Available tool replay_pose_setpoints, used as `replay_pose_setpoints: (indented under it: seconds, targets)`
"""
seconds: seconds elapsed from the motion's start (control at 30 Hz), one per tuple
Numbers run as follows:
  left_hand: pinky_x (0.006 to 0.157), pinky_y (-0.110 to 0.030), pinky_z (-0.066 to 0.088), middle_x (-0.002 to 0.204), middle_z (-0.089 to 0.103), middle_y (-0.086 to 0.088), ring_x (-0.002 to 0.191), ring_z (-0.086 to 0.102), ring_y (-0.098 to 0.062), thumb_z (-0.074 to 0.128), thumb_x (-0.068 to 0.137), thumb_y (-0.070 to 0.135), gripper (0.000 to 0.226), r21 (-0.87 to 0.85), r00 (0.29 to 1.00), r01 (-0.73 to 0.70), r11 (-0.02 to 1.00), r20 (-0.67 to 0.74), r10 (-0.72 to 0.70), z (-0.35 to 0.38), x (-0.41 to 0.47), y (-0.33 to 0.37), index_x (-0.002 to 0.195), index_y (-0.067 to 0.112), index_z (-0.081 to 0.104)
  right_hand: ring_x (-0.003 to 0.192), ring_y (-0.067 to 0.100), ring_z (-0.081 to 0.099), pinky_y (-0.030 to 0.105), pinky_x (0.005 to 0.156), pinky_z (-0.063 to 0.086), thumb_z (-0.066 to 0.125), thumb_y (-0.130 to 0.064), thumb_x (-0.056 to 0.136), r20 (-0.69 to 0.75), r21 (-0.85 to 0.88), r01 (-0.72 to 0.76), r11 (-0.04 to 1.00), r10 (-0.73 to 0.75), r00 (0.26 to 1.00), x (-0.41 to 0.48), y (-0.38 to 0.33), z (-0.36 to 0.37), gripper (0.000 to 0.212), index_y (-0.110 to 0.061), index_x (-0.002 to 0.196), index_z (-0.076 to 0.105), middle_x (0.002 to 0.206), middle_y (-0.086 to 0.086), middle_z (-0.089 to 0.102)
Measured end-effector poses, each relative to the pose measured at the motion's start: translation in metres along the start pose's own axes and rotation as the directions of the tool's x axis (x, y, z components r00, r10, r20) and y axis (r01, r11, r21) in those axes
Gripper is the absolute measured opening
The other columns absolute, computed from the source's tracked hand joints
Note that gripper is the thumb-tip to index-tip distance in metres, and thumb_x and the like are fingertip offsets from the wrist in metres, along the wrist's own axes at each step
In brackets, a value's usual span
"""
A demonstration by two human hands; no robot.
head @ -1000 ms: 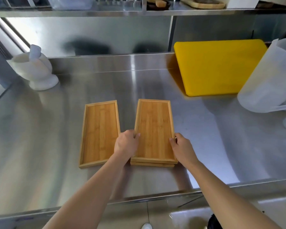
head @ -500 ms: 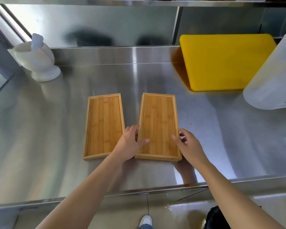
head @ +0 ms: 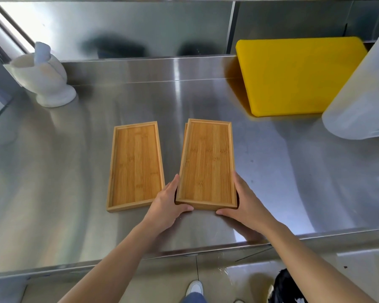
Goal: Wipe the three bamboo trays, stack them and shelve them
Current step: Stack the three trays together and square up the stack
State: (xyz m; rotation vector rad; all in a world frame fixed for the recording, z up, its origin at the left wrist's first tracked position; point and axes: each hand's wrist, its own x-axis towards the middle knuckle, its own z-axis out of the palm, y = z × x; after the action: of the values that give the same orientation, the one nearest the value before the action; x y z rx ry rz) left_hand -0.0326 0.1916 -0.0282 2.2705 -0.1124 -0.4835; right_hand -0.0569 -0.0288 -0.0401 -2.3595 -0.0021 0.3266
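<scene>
A single bamboo tray (head: 135, 165) lies flat on the steel counter (head: 53, 171), left of centre. To its right sits a stack of bamboo trays (head: 207, 164); the top one is lifted at its near end, and a sliver of a lower tray shows at the far left corner. My left hand (head: 169, 204) grips the stack's near left corner, thumb along the front edge. My right hand (head: 243, 201) grips the near right corner the same way. How many trays lie under the top one is hidden.
A white mortar with pestle (head: 43, 78) stands at the back left. A yellow cutting board (head: 298, 73) leans against the back wall at right, with a translucent plastic jug (head: 359, 95) beside it. The counter's front edge (head: 184, 252) runs just below my wrists.
My hands slid from the tray's sides to its near corners, thumbs now on the front edge, and the near end has risen. The camera tilted down; the upper shelf left view.
</scene>
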Motion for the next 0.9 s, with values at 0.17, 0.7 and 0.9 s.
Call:
replay_pose_setpoints:
  seconds: [0.17, 0.7, 0.9]
  targets:
    - [0.113, -0.033, 0.028, 0.153, 0.034, -0.001, 0.14, 0.031, -0.019, 0.071, 0.081, 0.03, 0.092, 0.013, 1.0, -0.014, 1.0, -0.023, 0.014, 0.002, -0.002, -0.003, 0.15, 0.02, 0.011, 0.141, 0.016, 0.022, 0.044, 0.115, 0.026, 0.074, -0.052, 0.068, 0.014, -0.021, -0.013, 1.0, 0.013, 1.0, 0.002, 0.001, 0.0, 0.118, -0.03, 0.147, -0.011, 0.158, -0.005, 0.013]
    - [0.111, -0.037, 0.036, 0.145, 0.043, 0.005, 0.134, 0.041, -0.014, 0.07, 0.081, 0.032, 0.083, -0.072, 0.996, -0.089, 0.993, -0.018, 0.088, 0.003, -0.01, -0.015, 0.148, 0.022, 0.022, 0.142, 0.024, 0.018, 0.048, 0.115, 0.023, 0.065, -0.061, 0.07, 0.024, -0.089, -0.076, 0.993, 0.079, 0.997, -0.003, -0.008, -0.014, 0.107, -0.03, 0.148, -0.002, 0.158, -0.007, 0.01]
    - [0.084, -0.009, 0.045, 0.105, 0.065, 0.007, 0.1, 0.062, -0.007, 0.064, 0.086, 0.027, 0.036, -0.022, 0.962, -0.18, 0.983, -0.213, 0.171, -0.029, -0.026, -0.014, 0.119, 0.011, 0.062, 0.139, 0.019, 0.022, 0.035, 0.112, 0.022, 0.055, -0.048, 0.085, -0.171, -0.201, 0.069, 0.977, -0.104, 0.98, 0.0, -0.066, -0.028, 0.069, -0.022, 0.144, 0.029, 0.153, -0.005, 0.026]
